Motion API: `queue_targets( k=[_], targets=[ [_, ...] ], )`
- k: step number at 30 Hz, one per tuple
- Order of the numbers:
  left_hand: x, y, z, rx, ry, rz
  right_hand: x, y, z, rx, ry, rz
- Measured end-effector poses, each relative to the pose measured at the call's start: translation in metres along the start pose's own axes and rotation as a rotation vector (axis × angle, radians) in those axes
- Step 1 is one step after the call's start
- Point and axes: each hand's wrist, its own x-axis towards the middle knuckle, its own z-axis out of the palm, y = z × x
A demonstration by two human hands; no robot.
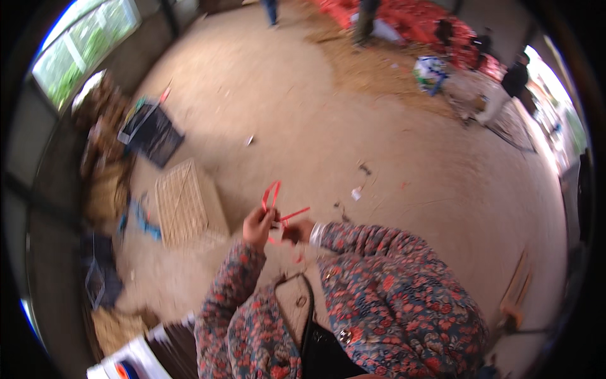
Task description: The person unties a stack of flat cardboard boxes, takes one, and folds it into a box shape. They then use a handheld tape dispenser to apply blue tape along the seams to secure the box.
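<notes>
A thin red strip (273,194) of ribbon or plastic runs between my two hands, which meet in front of my body. My left hand (257,226) is closed on it, and a loop of the strip stands up above the fingers. Close beside it, my right hand (299,231) is bent inward with fingers closed round the same strip; a loose end points up and to the right. More red strip hangs below the hands. Motion blur hides the fingertips and any knot.
Left of my hands a woven tan box (183,202) rests on the floor, with a black crate (153,134) beyond it. Blue cord (146,222) lies beside the box. A wooden frame (517,281) is at the right. Other people stand far off near red sheeting (435,28).
</notes>
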Motion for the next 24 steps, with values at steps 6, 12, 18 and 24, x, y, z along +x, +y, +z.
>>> queue_targets(
  k=[6,12,18,24],
  targets=[
    [-0.061,-0.012,-0.064,-0.238,0.42,-0.158,-0.007,-0.015,-0.038,-1.287,0.092,-0.196],
    [-0.132,-0.037,-0.104,-0.428,0.67,-0.205,-0.005,-0.009,-0.072,-1.644,0.153,-0.13],
    [-0.187,-0.058,-0.128,-0.507,0.878,-0.195,0.004,0.002,-0.145,-1.754,0.327,-0.065],
    [-0.203,-0.068,-0.128,-0.426,0.893,-0.254,-0.01,0.029,-0.27,-1.567,0.492,0.107]
  ],
)
